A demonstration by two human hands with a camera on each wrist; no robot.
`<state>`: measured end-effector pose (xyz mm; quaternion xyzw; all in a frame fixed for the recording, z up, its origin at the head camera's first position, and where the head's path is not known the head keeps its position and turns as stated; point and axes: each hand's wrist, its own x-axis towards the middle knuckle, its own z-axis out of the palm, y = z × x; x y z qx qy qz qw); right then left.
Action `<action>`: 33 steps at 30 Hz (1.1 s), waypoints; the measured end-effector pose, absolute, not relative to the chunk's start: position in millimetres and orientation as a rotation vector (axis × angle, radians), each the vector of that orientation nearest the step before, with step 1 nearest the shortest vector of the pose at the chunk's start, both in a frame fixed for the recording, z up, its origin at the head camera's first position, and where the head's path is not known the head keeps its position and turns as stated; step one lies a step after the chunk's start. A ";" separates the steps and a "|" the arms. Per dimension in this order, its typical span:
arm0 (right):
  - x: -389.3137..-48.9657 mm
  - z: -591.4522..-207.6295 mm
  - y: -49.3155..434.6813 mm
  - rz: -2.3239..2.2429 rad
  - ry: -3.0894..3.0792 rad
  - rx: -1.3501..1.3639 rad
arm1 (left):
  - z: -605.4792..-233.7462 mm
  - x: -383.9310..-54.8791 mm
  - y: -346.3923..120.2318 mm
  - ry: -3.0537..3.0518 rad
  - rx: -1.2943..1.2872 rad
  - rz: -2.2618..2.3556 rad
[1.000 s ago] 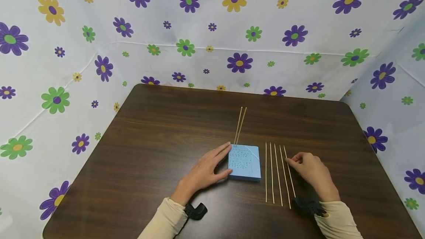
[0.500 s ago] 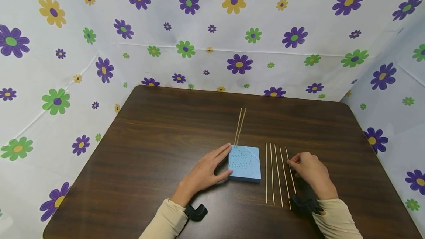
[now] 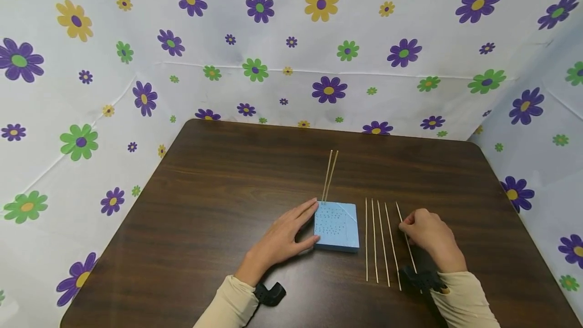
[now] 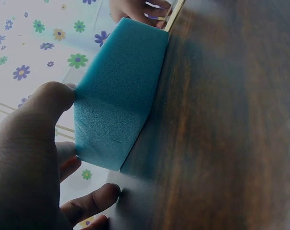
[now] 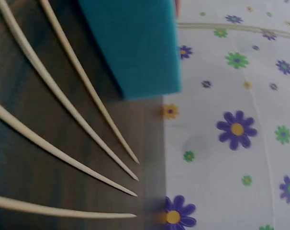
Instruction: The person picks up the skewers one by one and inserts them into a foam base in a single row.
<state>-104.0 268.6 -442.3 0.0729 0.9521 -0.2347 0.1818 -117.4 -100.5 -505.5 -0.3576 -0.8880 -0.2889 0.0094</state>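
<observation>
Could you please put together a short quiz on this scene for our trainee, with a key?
1. Counting: how many thin sticks rise from the blue block?
2. True or false: the left hand touches the block at its left side in the head view.
3. Multiple choice: what does the right hand pinch?
A. The block
B. A loose stick
C. The table edge

Key: 1. Two. 2. True. 3. B.
</observation>
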 end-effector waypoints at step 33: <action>-121.5 -421.6 222.9 -1.844 2.853 -0.382 | -507.2 -117.6 -101.3 -2.770 -1.117 -0.903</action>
